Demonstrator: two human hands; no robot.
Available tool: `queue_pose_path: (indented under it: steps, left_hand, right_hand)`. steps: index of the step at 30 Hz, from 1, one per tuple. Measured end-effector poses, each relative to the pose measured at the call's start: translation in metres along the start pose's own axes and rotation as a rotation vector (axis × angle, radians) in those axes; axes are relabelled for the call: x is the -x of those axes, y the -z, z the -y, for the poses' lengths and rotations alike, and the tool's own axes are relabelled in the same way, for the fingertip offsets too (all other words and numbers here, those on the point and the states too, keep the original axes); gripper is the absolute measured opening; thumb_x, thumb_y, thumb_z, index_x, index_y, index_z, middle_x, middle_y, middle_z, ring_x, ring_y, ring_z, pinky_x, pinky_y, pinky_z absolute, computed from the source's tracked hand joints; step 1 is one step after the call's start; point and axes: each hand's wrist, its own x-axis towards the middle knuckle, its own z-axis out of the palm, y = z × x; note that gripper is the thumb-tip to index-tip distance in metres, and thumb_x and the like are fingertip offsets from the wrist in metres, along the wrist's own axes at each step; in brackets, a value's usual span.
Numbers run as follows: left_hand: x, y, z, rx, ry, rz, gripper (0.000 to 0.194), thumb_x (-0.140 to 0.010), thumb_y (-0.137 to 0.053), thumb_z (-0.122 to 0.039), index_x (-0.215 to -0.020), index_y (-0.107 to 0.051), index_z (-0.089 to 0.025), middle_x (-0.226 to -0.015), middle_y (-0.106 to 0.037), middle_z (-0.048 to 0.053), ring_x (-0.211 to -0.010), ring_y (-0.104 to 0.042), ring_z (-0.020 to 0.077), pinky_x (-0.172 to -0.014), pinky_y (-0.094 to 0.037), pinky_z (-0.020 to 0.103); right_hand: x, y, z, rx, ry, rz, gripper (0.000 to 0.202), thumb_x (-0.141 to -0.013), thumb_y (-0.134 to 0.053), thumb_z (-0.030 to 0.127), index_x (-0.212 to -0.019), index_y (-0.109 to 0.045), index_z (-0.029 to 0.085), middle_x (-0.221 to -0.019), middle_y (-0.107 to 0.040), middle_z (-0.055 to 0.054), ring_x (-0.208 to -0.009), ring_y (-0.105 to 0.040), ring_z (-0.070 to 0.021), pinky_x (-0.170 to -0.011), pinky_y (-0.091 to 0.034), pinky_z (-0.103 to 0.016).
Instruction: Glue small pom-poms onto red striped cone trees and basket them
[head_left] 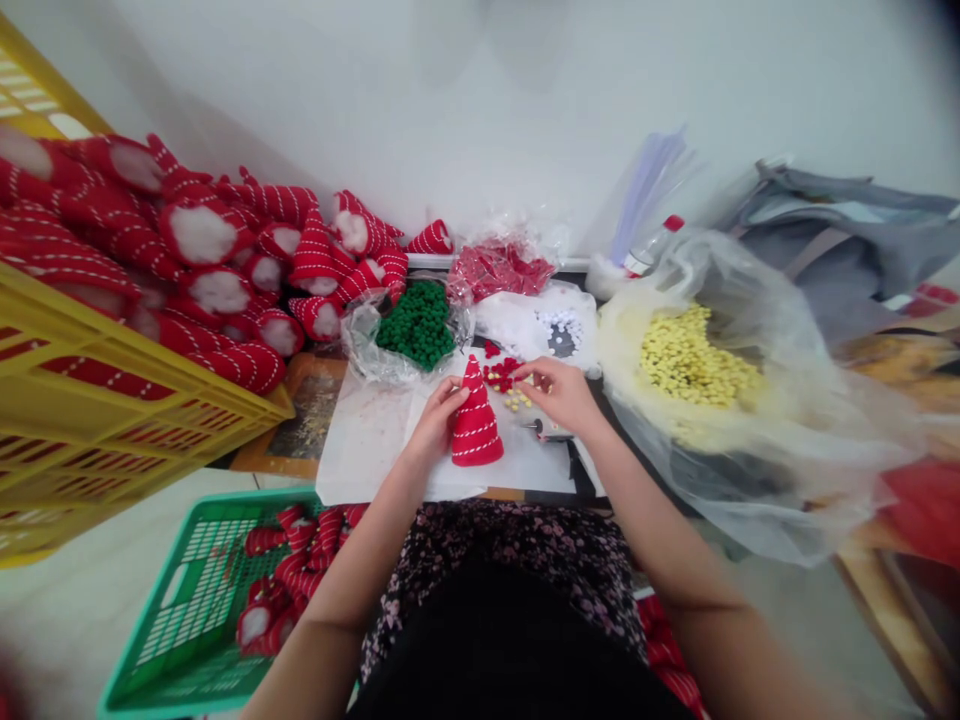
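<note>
My left hand point(439, 418) is closed on the side of a red cone-shaped stuffed hat point(474, 430) with white stitched stripes, which stands point up on white paper point(367, 440). My right hand point(559, 392) has its fingertips pinched together over a small pile of red pom-poms point(499, 372); whether a pom-pom is between them is too small to tell. Pale yellow pieces point(519, 400) lie just below those fingers. Under the right wrist sits a small grey device point(551, 430) with a thin metal tip pointing left.
Behind the paper are bags of green pom-poms point(420, 325), red pieces point(502, 270) and white pom-poms point(570, 325). A large clear bag point(795, 450) of yellow pieces stands right. Left, a yellow crate point(142, 400) overflows with striped hats; a green basket point(172, 640) sits lower.
</note>
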Motion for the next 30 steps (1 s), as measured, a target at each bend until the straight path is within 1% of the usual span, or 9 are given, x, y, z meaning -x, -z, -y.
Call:
queue_pose_path:
  steps: [2,5,11,16,19,23,25,27,30]
  left_hand:
    - [0.000,0.000,0.000,0.003,-0.009,-0.004,0.043,-0.067,-0.092,-0.039,-0.090,-0.061,-0.020,-0.079,-0.068,-0.002,-0.068,-0.062,0.0147,-0.067,-0.047,0.027]
    - [0.000,0.001,0.001,0.001,-0.024,0.004,0.041,-0.068,-0.091,-0.038,-0.089,-0.061,-0.020,-0.080,-0.069,-0.001,-0.069,-0.064,0.0156,-0.069,-0.049,0.028]
    - [-0.001,0.002,0.002,0.007,-0.021,0.003,0.041,-0.069,-0.090,-0.038,-0.092,-0.061,-0.021,-0.084,-0.071,-0.001,-0.073,-0.068,0.0175,-0.071,-0.051,0.030]
    - [-0.001,0.003,0.003,0.006,-0.033,-0.008,0.039,-0.068,-0.090,-0.038,-0.089,-0.062,-0.021,-0.082,-0.071,-0.002,-0.070,-0.066,0.0162,-0.068,-0.050,0.028]
    - [-0.001,0.004,0.003,-0.002,-0.032,-0.023,0.039,-0.068,-0.090,-0.037,-0.090,-0.062,-0.021,-0.081,-0.070,-0.002,-0.073,-0.067,0.0181,-0.067,-0.049,0.029]
    - [-0.002,0.005,0.003,-0.005,-0.022,-0.033,0.039,-0.068,-0.090,-0.038,-0.091,-0.062,-0.021,-0.082,-0.070,-0.001,-0.076,-0.068,0.0195,-0.070,-0.050,0.030]
    - [-0.002,0.006,0.004,0.006,-0.011,-0.038,0.040,-0.068,-0.090,-0.038,-0.091,-0.062,-0.021,-0.082,-0.070,-0.001,-0.073,-0.067,0.0186,-0.069,-0.050,0.030]
    - [-0.003,0.006,0.004,0.022,-0.005,-0.041,0.041,-0.066,-0.091,-0.037,-0.090,-0.061,-0.021,-0.081,-0.070,-0.001,-0.071,-0.067,0.0178,-0.068,-0.049,0.029]
    - [-0.002,0.005,0.004,0.029,-0.009,-0.043,0.043,-0.065,-0.092,-0.037,-0.089,-0.061,-0.020,-0.080,-0.070,-0.002,-0.068,-0.066,0.0164,-0.066,-0.049,0.028]
  right_hand:
    - [0.021,-0.006,0.015,-0.108,0.061,-0.023,0.014,-0.089,-0.066,0.027,-0.097,-0.076,0.022,-0.094,-0.078,-0.005,-0.072,-0.064,-0.0180,-0.072,-0.053,-0.031]
    - [0.047,-0.020,0.030,-0.179,0.074,-0.063,0.010,-0.090,-0.067,0.029,-0.093,-0.075,0.024,-0.089,-0.077,-0.004,-0.066,-0.062,-0.0169,-0.068,-0.053,-0.030]
    - [0.067,-0.041,0.033,-0.178,0.151,-0.063,0.008,-0.094,-0.068,0.027,-0.090,-0.076,0.026,-0.087,-0.077,-0.004,-0.070,-0.066,-0.0190,-0.070,-0.058,-0.032]
    - [0.066,-0.052,0.029,-0.180,0.226,-0.053,0.016,-0.097,-0.065,0.025,-0.089,-0.079,0.025,-0.090,-0.077,-0.006,-0.084,-0.072,-0.0219,-0.080,-0.060,-0.036]
    - [0.065,-0.050,0.028,-0.219,0.258,-0.047,0.016,-0.098,-0.065,0.026,-0.091,-0.080,0.024,-0.091,-0.078,-0.007,-0.084,-0.073,-0.0220,-0.079,-0.060,-0.035]
    - [0.054,-0.031,0.015,-0.198,0.131,-0.069,0.013,-0.095,-0.068,0.026,-0.094,-0.081,0.023,-0.094,-0.079,-0.006,-0.075,-0.071,-0.0198,-0.066,-0.056,-0.030]
    - [0.041,-0.018,0.004,-0.072,0.020,-0.081,0.014,-0.093,-0.068,0.021,-0.094,-0.081,0.021,-0.096,-0.080,-0.007,-0.074,-0.070,-0.0195,-0.069,-0.055,-0.030]
    - [0.027,-0.009,-0.005,0.099,-0.064,-0.010,0.016,-0.091,-0.067,0.015,-0.095,-0.081,0.019,-0.099,-0.081,-0.008,-0.079,-0.072,-0.0205,-0.078,-0.055,-0.032]
    - [0.008,-0.007,-0.012,0.308,-0.089,0.200,0.023,-0.092,-0.063,0.010,-0.102,-0.081,0.018,-0.106,-0.081,-0.009,-0.093,-0.074,-0.0231,-0.087,-0.052,-0.031]
